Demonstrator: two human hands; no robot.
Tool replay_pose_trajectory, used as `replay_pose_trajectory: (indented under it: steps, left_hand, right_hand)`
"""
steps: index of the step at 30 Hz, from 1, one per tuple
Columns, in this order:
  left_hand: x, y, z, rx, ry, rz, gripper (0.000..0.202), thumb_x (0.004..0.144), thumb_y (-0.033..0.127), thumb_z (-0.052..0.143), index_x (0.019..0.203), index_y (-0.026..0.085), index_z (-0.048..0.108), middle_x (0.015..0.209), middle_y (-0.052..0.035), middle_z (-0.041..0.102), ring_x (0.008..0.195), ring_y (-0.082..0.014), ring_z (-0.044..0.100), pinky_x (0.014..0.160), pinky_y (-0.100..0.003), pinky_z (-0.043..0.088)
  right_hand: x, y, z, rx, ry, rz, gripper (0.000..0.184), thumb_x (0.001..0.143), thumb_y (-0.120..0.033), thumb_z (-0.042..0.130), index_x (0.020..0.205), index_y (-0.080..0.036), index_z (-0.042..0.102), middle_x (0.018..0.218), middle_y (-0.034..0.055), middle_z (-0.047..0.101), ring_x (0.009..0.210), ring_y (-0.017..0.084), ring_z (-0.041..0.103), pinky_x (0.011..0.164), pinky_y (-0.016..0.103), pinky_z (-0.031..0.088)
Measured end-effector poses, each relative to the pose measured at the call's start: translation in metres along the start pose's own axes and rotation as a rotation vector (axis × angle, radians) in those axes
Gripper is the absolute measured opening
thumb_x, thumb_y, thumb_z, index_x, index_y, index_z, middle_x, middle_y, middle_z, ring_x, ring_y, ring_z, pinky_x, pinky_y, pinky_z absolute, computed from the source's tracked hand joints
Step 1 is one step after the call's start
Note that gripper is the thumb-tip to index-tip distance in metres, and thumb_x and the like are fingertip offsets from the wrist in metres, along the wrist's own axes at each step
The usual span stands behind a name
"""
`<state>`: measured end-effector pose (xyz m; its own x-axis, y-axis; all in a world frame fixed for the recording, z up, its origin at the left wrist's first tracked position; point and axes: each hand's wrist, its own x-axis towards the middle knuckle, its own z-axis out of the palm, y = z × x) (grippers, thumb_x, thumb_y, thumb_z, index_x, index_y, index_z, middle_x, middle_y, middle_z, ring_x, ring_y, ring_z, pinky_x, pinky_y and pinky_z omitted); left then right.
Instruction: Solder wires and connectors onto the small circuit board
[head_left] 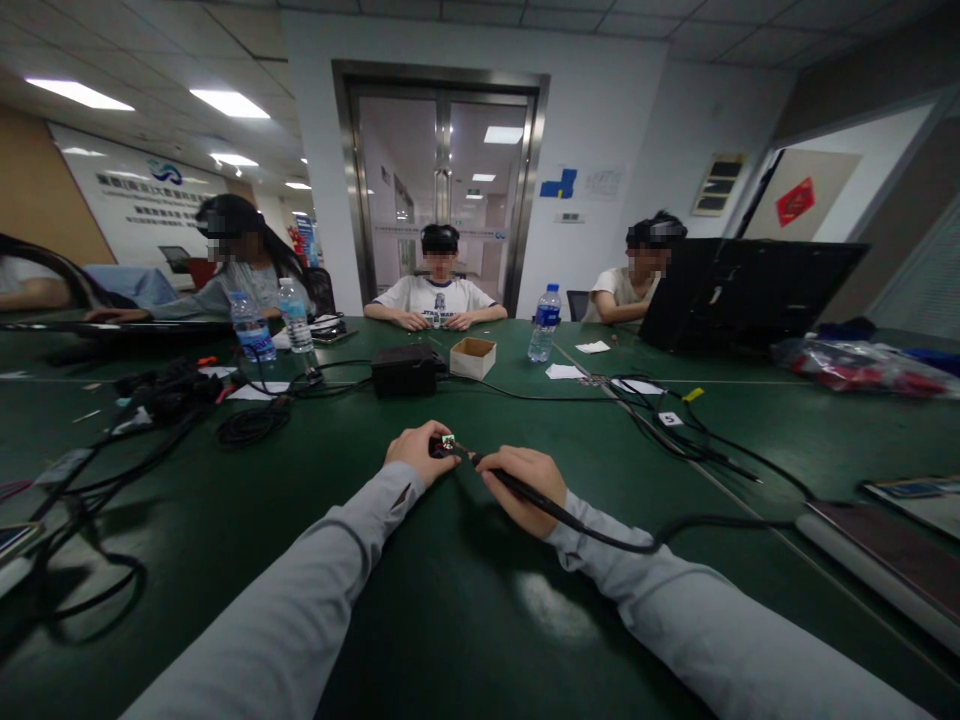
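Holding a small dark part (444,445) with a bright face, pinched in the left grip (420,450) over the desk (420,620). Likely light, stiff and fragile; best taken by the edges, clear of that face. Closed on a slim corded tool (517,486) in the right grip (529,485), pen-fashion. Pointing left with its tip, just beside the part; too small to tell whether touching.

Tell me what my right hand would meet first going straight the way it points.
Your right hand, pen-like tool leading, would probably meet the small piece in your left hand; whether they already touch is hard to tell.
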<state>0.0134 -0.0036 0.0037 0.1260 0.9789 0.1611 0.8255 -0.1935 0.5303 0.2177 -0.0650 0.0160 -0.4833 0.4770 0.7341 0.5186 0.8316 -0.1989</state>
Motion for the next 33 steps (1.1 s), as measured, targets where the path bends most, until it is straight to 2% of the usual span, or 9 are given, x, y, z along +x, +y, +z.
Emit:
replay_pose_trajectory:
  steps: [17,25,33]
  left_hand:
    - [-0.0015,0.0014,-0.0015,0.005,-0.007,0.002,0.038,0.069,0.042,0.073,0.103,0.03,0.063,0.109,0.0005,0.072,0.112,-0.024,0.06,0.092,-0.035,0.046]
    - [-0.0017,0.0011,-0.0008,0.004,-0.001,0.004,0.036,0.069,0.04,0.073,0.102,0.03,0.063,0.108,0.0011,0.072,0.111,-0.024,0.06,0.093,-0.035,0.046]
    - [-0.0023,0.0017,-0.002,0.017,0.0,0.007,0.035,0.069,0.04,0.073,0.101,0.03,0.063,0.109,0.0013,0.071,0.11,-0.0244,0.06,0.092,-0.035,0.045]
  right_hand:
    - [0.0006,-0.0006,-0.0012,0.01,-0.048,-0.008,0.015,0.095,-0.023,0.047,0.092,-0.021,0.062,0.08,0.003,0.069,0.067,0.014,0.064,0.065,0.025,0.046]
    - [-0.0004,0.0009,0.0005,-0.029,0.037,-0.013,0.014,0.093,-0.022,0.049,0.088,-0.021,0.062,0.077,0.0021,0.069,0.064,0.013,0.062,0.063,0.024,0.044]
    - [0.0008,-0.0004,-0.0007,-0.027,0.005,0.005,0.014,0.093,-0.022,0.049,0.088,-0.021,0.061,0.078,0.0023,0.07,0.065,0.013,0.064,0.063,0.024,0.045]
